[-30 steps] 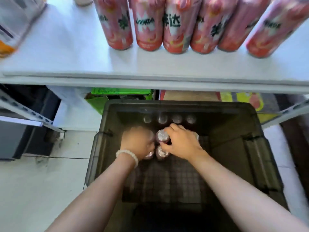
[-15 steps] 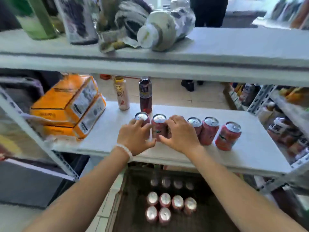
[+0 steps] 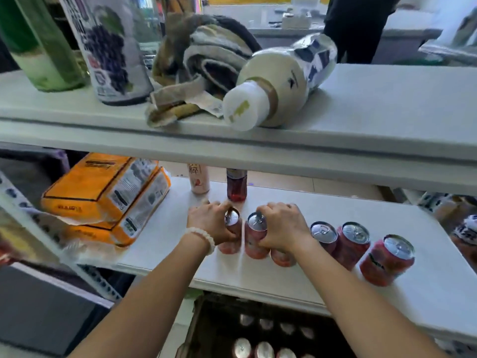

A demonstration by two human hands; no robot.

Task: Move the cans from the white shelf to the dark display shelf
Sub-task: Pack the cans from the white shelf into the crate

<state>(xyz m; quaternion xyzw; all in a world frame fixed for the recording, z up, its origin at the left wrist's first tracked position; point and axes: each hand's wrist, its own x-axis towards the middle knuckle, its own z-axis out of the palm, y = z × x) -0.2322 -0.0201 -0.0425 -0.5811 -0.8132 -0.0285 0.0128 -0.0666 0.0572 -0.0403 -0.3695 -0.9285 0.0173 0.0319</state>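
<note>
1. Our left hand point(image 3: 214, 223) has its fingers wrapped round one red can point(image 3: 230, 235) on the white shelf point(image 3: 296, 275). Our right hand point(image 3: 282, 228) has its fingers clamped on a second can point(image 3: 255, 239), and seems to cover a third can point(image 3: 282, 257) just at its 3 o'clock side; whether that one is truly gripped we cannot tell.
2. Three more cans point(image 3: 353, 244) stand loose in a row running toward 3 o'clock from our right hand, all upright and close together.
3. The dark display shelf point(image 3: 206, 321) sits below, at 6 o'clock, and already holds rows of cans point(image 3: 263, 350).
4. What could go wrong: the two held cans nearly touch, so lifting them together may knock them and loosen a grip. If the right hand is carrying two, the lower one could slip free.
5. The nearest loose can sits just beside our right wrist; a sideways pull could tip it and send the row rolling toward the shelf edge.
6. The upper shelf point(image 3: 361, 140) hangs at 12 o'clock, so a high lift risks striking its underside.
7. Lowering into the dark shelf, we could topple cans already standing there.
8. Around us: orange packages point(image 3: 103, 197) at 9 o'clock, two bottles point(image 3: 236, 187) at 12 o'clock behind the hands. On the upper shelf lie a tipped white bottle point(image 3: 273, 94), a rolled cloth point(image 3: 204, 60) and a grape carton point(image 3: 108, 47). Beyond, a person point(image 3: 356, 27) stands by a pale bench point(image 3: 402, 37).
</note>
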